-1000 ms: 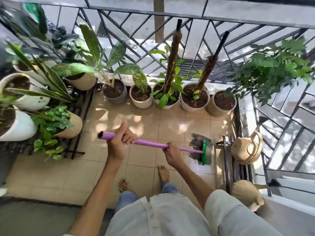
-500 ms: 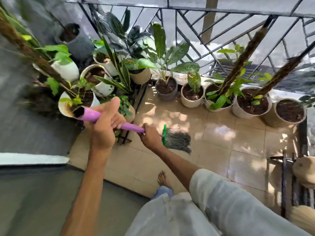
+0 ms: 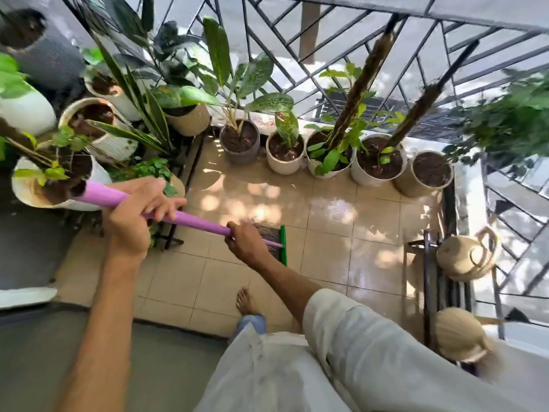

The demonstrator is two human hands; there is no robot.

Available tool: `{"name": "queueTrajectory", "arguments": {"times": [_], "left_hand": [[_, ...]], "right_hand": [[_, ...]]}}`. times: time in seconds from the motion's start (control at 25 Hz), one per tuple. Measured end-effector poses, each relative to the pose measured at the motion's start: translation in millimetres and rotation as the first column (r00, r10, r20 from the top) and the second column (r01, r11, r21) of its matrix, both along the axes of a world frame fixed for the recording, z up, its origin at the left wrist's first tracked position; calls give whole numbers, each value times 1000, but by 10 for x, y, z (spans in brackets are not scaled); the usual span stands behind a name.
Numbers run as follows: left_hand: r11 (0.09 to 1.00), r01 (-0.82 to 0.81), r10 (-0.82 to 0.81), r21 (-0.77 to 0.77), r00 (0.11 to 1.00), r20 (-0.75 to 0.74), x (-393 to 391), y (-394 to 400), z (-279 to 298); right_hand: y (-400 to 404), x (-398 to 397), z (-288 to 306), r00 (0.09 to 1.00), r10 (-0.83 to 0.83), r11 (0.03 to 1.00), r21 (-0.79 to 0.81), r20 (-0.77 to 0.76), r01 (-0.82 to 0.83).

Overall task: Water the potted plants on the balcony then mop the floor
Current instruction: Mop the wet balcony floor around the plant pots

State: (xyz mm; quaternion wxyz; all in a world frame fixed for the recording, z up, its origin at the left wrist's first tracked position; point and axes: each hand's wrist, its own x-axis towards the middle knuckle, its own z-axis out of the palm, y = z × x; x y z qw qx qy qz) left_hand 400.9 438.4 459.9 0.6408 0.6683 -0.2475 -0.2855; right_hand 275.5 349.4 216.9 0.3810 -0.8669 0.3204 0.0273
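Note:
I hold a mop by its purple handle (image 3: 196, 220) with both hands. My left hand (image 3: 133, 215) grips the upper end near the left pots. My right hand (image 3: 245, 242) grips lower down, just above the green mop head (image 3: 282, 245), whose grey strands lie on the beige tiled floor (image 3: 341, 233). The tiles to the right shine wet. A row of potted plants (image 3: 285, 153) lines the railing at the back, and more pots (image 3: 89, 126) crowd the left side.
Two beige watering cans (image 3: 466, 257) (image 3: 457, 334) sit on a black metal rack (image 3: 430, 278) at the right. A black plant stand (image 3: 178, 185) holds pots at the left. Black railing (image 3: 356, 55) encloses the balcony. My bare foot (image 3: 246, 298) stands near the grey threshold (image 3: 118, 352).
The mop head swung from the right side of the floor to the left, then came back toward the middle. The view turned left, then partly back right. Both hands kept their grip.

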Motion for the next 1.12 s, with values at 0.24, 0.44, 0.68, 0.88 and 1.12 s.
{"name": "queueTrajectory", "arguments": {"times": [0.24, 0.44, 0.68, 0.88, 1.12], "left_hand": [[985, 150, -116, 86, 943, -311, -924, -973, -767], [908, 377, -256, 182, 844, -471, -1896, -1381, -1293], [898, 429, -334, 95, 807, -486, -1719, -1466, -1218], [928, 373, -349, -1, 866, -358, -310, -1147, -934], [960, 278, -278, 19, 960, -30, 1362, -314, -250]], "right_hand": [[-492, -1784, -343, 940, -305, 952, -41, -152, 303], [-288, -3136, -687, 759, -567, 820, -132, -322, 557], [-302, -2745, -619, 527, -820, 548, -41, -225, 835], [-387, -1024, -602, 605, -790, 603, 55, -101, 796], [-204, 1260, -109, 787, -617, 780, 131, -9, 613]]}}
